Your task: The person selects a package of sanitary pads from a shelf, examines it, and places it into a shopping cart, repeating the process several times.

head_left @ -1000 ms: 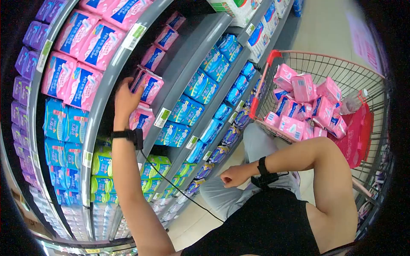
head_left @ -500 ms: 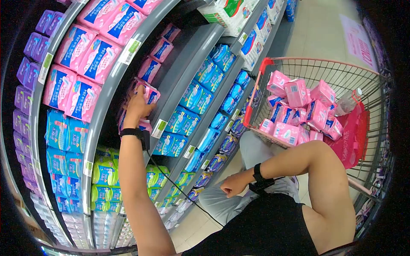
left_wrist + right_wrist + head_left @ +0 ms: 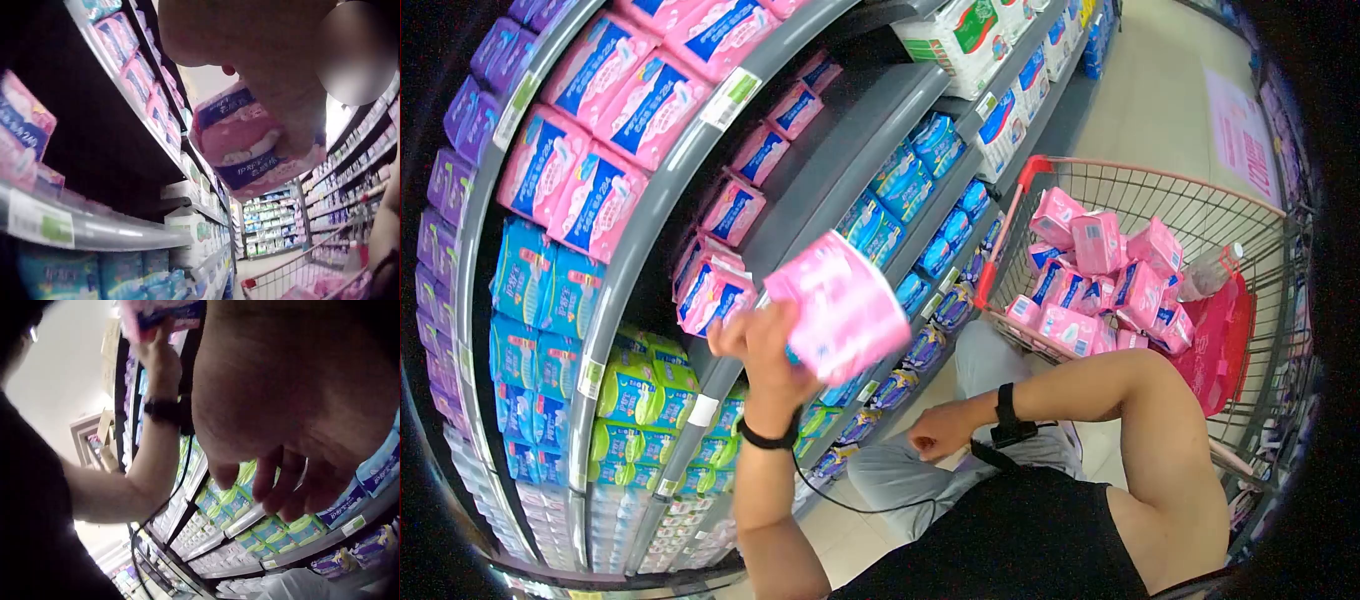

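Note:
My left hand point(image 3: 765, 350) grips a pink pack of sanitary pads point(image 3: 845, 308), held out in front of the shelving. In the left wrist view the pack point(image 3: 234, 140) shows a blue printed band, and part of it is hidden behind the hand. Just beyond the fingers, more pink packs point(image 3: 718, 295) stand in a row on the dark shelf. My right hand point(image 3: 940, 432) hangs idle over the lap with loosely curled fingers and nothing in it; the right wrist view shows those fingers from close up.
A wire shopping cart point(image 3: 1050, 165) stands at the right, with a heap of pink packs point(image 3: 1100, 240), a clear bottle point(image 3: 1212, 272) and a red bag point(image 3: 1215, 350) inside. Blue packs point(image 3: 940, 145) fill a neighbouring shelf. From the left wrist a black cable point(image 3: 850, 507) trails across the body.
My left hand has drawn a pink pack off the shelf and moved it right and toward the body. The right hand stays over the lap.

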### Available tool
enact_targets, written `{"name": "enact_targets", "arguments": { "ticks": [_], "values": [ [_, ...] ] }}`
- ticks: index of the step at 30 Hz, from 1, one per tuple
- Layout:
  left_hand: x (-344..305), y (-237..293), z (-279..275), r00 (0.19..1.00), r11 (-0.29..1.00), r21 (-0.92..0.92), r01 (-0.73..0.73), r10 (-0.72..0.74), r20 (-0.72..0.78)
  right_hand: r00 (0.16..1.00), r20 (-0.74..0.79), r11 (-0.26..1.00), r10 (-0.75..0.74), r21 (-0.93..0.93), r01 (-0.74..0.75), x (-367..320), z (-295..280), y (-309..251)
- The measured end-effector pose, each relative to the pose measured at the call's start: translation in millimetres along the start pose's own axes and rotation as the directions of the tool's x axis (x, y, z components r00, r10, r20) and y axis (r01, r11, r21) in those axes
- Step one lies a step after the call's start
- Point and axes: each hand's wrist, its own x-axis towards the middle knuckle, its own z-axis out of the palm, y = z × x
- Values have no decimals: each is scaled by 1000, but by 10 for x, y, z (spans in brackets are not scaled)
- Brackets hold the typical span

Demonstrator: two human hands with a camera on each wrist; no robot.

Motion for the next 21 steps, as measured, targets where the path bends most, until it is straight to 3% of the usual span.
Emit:
{"name": "enact_targets", "arguments": {
  "ticks": [3,5,7,9,10,13,14,17,18,21],
  "values": [
    [-442,160,-173,996,988,-143,65,-72,-46,969,-232,965,-83,223,136,123,-134,16],
    [-819,247,-140,980,953,-246,175,-193,-52,977,29,834,213,516,-197,154,-412,-99],
    [-1223,369,-63,945,893,-337,298,-325,-25,961,70,415,267,892,-180,225,-431,-34],
    [-1481,561,19,890,806,-414,424,-455,25,969,73,180,235,977,-117,189,-506,-131],
    [-1490,736,44,811,713,-494,498,-585,-26,971,68,56,228,995,-83,167,-515,-163],
    [-1875,811,4,815,728,-382,569,-563,140,977,15,131,212,990,-44,168,-442,-79],
    [-1850,902,64,771,687,-396,609,-629,94,952,-1,165,305,985,-51,170,-413,-42],
    [-1979,1132,184,663,440,-508,741,-601,446,973,-39,66,227,998,25,158,-388,36],
    [-1962,1168,208,694,394,-582,711,-522,496,983,53,-111,174,993,-34,129,-471,94],
    [-1899,1226,239,753,369,-687,626,-514,410,972,21,14,235,1000,-25,67,-630,56]
  ]
}}
